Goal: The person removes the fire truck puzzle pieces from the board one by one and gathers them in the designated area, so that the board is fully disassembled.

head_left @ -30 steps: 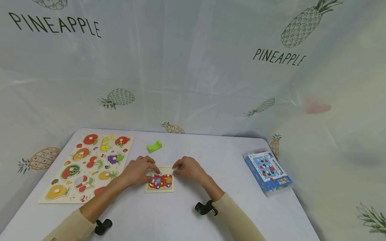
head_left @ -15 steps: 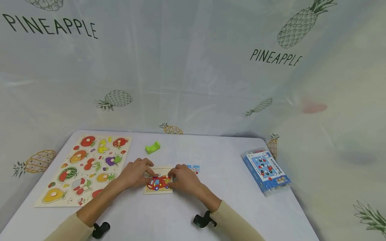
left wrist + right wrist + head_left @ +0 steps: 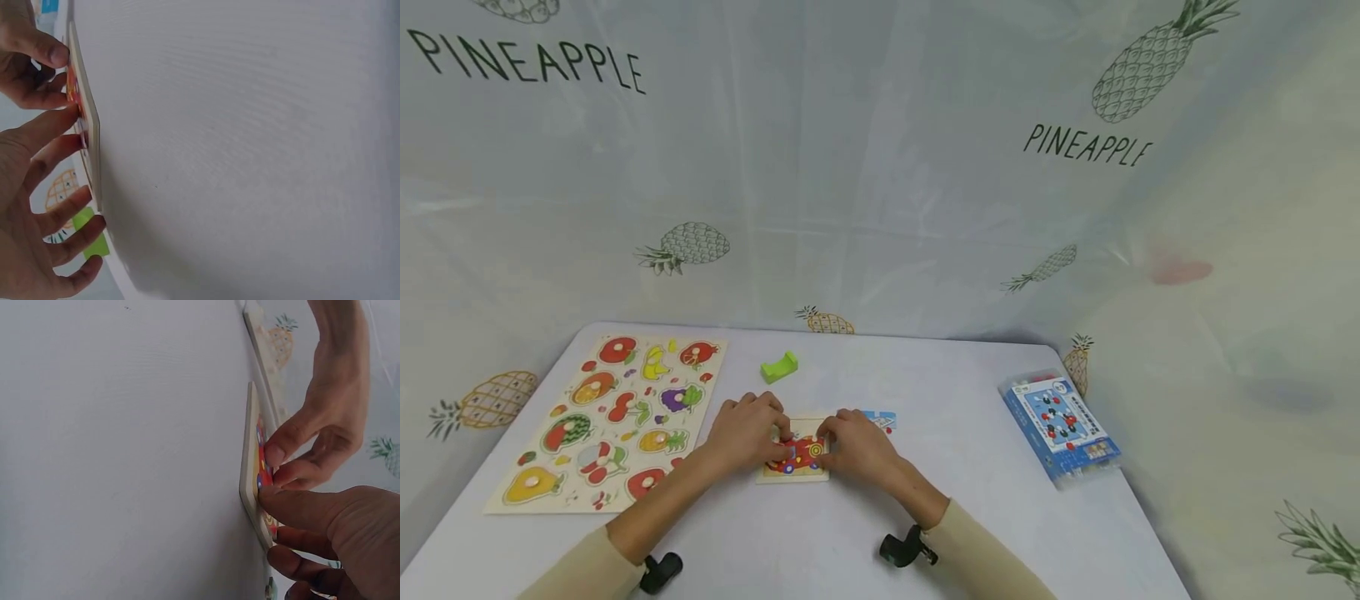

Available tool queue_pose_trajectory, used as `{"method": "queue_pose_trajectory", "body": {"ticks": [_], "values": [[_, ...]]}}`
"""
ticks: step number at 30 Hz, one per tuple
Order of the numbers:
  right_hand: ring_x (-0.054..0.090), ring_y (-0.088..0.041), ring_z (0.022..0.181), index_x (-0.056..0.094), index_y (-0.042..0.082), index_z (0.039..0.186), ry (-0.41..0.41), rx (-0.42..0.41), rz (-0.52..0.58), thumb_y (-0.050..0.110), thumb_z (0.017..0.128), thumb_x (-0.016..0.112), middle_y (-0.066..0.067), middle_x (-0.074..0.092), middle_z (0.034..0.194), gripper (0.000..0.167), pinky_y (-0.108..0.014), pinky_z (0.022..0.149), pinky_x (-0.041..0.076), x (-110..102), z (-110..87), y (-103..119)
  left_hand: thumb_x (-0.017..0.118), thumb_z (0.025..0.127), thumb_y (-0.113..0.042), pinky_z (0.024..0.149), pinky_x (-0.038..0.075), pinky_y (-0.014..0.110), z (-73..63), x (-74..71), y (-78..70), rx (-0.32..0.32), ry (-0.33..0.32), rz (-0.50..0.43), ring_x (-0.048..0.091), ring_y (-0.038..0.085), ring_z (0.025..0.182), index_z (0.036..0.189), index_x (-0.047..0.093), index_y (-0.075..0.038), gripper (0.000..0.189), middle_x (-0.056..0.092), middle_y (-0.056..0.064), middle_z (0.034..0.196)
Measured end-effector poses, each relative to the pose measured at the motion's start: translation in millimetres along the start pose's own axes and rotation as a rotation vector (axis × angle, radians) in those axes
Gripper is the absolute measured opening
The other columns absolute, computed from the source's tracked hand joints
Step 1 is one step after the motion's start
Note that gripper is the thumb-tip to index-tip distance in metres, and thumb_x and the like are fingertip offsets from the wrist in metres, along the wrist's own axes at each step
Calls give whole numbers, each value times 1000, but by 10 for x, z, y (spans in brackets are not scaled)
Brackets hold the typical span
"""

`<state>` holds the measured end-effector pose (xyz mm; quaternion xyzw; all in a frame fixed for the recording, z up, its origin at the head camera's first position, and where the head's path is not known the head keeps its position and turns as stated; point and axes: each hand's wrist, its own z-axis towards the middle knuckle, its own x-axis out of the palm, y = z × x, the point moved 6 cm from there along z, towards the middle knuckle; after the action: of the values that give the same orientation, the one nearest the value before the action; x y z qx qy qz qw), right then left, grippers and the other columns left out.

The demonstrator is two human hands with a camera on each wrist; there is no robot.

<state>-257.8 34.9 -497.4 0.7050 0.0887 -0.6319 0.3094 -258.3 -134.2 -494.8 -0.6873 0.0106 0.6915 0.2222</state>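
Observation:
A small wooden puzzle board (image 3: 793, 479) with a red fire truck picture (image 3: 808, 452) lies flat at the middle of the table. My left hand (image 3: 745, 432) reaches over its left side, thumb and forefinger tips on the front of the truck. The other left fingers are spread, with tips near the board's edge, as the left wrist view shows. From the other side, my right hand (image 3: 859, 448) touches the right part of the picture with thumb (image 3: 275, 497) and forefinger. Both hands cover parts of the picture.
A large fruit puzzle board (image 3: 647, 390) lies at the left. Behind the small board sits a light green curved block (image 3: 779, 367). A blue piece with white and red (image 3: 883, 421) shows past my right hand. A blue box (image 3: 1063, 425) lies at the right.
My right hand has moved left onto the truck picture, and the blue piece behind it has come into view. My left fingertips have shifted slightly right and down over the truck's front.

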Motion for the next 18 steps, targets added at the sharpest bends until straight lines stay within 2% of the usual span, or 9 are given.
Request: {"method": "queue_pose_trajectory", "body": {"ticks": [13, 18], "values": [[48, -7, 78, 67, 19, 97, -6, 4, 32, 29, 84, 81, 9, 56, 85, 22, -20, 65, 42, 37, 54, 32, 86, 73, -44, 88, 42, 61, 12, -1, -20, -17, 28, -3, 56, 30, 106, 77, 71, -33, 19, 63, 1, 113], [51, -6, 79, 72, 17, 99, 9, -4, 73, 24, 84, 80, 7, 59, 87, 19, -20, 67, 45, 20, 44, 55, 86, 73, -44, 88, 42, 62, 8, -4, -27, -16, 32, -1, 56, 31, 107, 77, 70, -33, 20, 63, 2, 114]]}}
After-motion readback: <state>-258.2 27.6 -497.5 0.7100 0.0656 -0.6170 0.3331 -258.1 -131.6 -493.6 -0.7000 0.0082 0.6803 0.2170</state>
